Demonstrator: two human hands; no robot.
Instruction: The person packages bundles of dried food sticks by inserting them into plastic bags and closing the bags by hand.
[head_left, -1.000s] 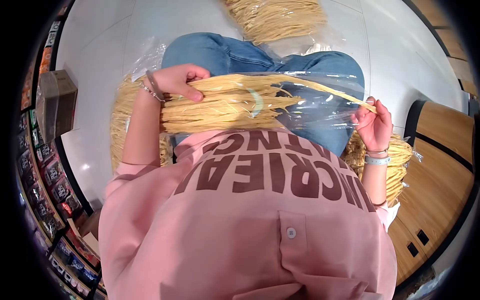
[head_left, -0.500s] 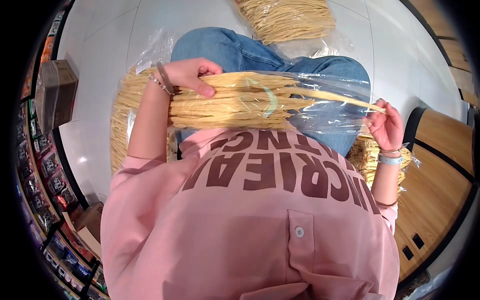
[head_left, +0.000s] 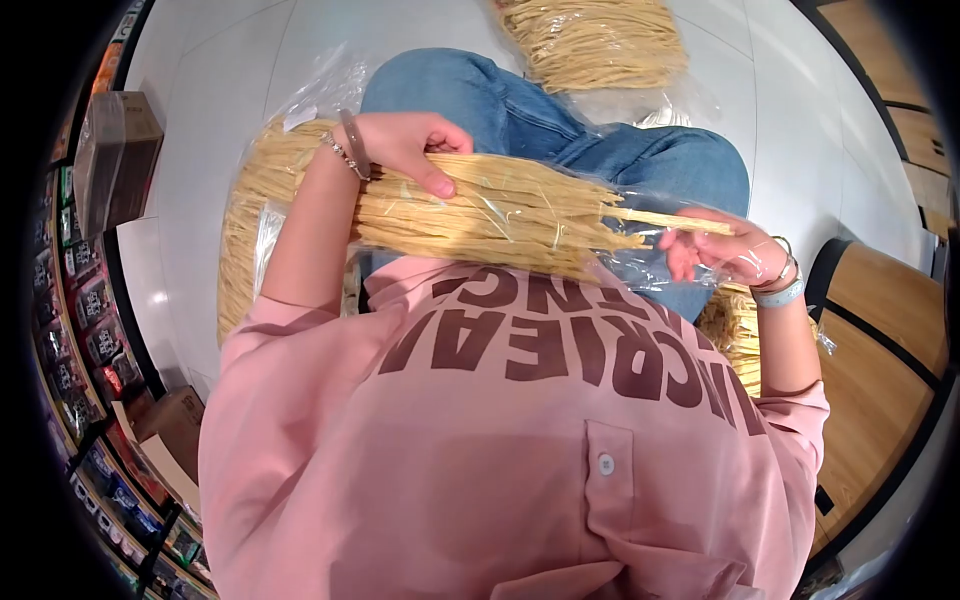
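A clear plastic bag (head_left: pixel 640 262) full of long yellow dried bean curd sticks (head_left: pixel 510 215) lies across my lap. My left hand (head_left: pixel 415 150) is closed on the left part of the bag, with its thumb on top and its fingers curled at the upper edge. One dried bean curd stick (head_left: pixel 665 219) juts out to the right beyond the bundle. Its outer end is in the fingers of my right hand (head_left: pixel 735 248), at the loose right end of the bag. The plastic partly covers those fingers.
Another bag of similar sticks (head_left: pixel 600 45) lies on the floor beyond my knees. More sticks (head_left: pixel 245 240) are by my left side, and others (head_left: pixel 735 330) by my right. A cardboard box (head_left: pixel 120 165) stands at left, near stocked shelves (head_left: pixel 95 310). Wooden cabinets (head_left: pixel 885 370) are at right.
My right hand has moved left toward the bundle, and the jutting stick now reaches less far out. My left hand keeps its hold on the bag. The whole view has shifted slightly.
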